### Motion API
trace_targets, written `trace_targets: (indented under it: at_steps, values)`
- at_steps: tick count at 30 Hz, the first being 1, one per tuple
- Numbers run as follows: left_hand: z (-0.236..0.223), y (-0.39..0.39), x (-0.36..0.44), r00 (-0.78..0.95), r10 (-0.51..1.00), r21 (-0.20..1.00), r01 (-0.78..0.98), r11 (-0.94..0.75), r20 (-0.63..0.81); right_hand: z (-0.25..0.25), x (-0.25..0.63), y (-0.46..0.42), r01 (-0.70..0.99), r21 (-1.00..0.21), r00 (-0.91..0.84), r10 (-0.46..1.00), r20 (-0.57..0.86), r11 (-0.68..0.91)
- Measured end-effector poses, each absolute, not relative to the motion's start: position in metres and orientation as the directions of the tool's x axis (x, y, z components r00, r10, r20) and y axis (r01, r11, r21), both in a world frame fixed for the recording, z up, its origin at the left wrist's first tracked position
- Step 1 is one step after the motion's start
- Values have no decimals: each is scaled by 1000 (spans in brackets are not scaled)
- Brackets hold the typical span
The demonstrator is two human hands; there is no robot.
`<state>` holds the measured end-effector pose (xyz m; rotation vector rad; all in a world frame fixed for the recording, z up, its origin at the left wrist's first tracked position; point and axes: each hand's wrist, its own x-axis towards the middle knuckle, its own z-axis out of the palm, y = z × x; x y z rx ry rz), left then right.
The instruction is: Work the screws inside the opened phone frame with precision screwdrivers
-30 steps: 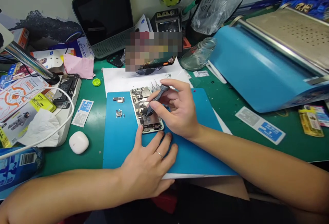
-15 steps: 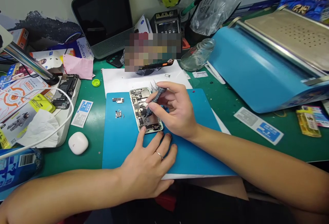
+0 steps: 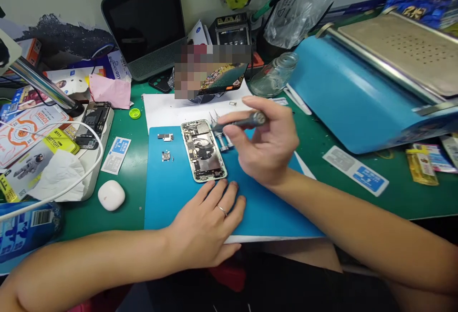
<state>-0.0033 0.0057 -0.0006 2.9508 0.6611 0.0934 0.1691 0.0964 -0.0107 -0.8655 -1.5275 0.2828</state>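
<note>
A smartphone with its insides exposed (image 3: 207, 154) lies on a blue mat (image 3: 168, 207). My left hand (image 3: 211, 214) rests on the mat just below the phone, fingers stretched out and a ring on one of them. Above the mat, to the right of the phone, my right hand (image 3: 270, 142) grips a grey screwdriver (image 3: 246, 121) held nearly level, its tip pointing left. Under it stand other screwdrivers (image 3: 223, 144), partly hidden by the hand. Left of the phone lie a small metal-plated part (image 3: 165, 137) and another small component (image 3: 166, 156).
A propped phone (image 3: 227, 76) stands behind the mat, beside a glass jar (image 3: 274, 73). On the right sits a large blue machine (image 3: 343, 97). At the left are a white earbud case (image 3: 111, 195), another opened phone (image 3: 93, 123) and a white cable (image 3: 96, 159).
My right hand has lifted the screwdriver off the phone and moved right and up, tilting it nearly level. My left fingertips have drawn back slightly from the phone's lower edge.
</note>
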Motion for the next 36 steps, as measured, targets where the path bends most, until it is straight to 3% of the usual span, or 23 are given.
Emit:
trace_targets:
  at_steps: [3, 5, 7, 11, 23, 36]
  values:
    - [-1, 6, -5, 904, 428, 139, 420, -897, 28, -1, 187, 102, 403, -572, 155, 563, 812, 714]
    - [-3, 6, -6, 902, 431, 146, 423, -894, 29, 5, 203, 99, 437, -605, 130, 619, 775, 665]
    - [-5, 6, -6, 899, 437, 147, 427, -892, 38, 8, 220, 89, 522, -605, 49, 687, 725, 601]
    - [-8, 6, -8, 897, 438, 140, 428, -893, 55, -5, 245, 61, 695, -465, -152, 744, 651, 549]
    - [-9, 7, -8, 898, 434, 121, 425, -897, 68, -25, 241, 78, 751, -303, -432, 783, 447, 587]
    - [-8, 7, -8, 904, 426, 103, 420, -902, 47, -39, 238, 89, 690, -420, -370, 785, 497, 590]
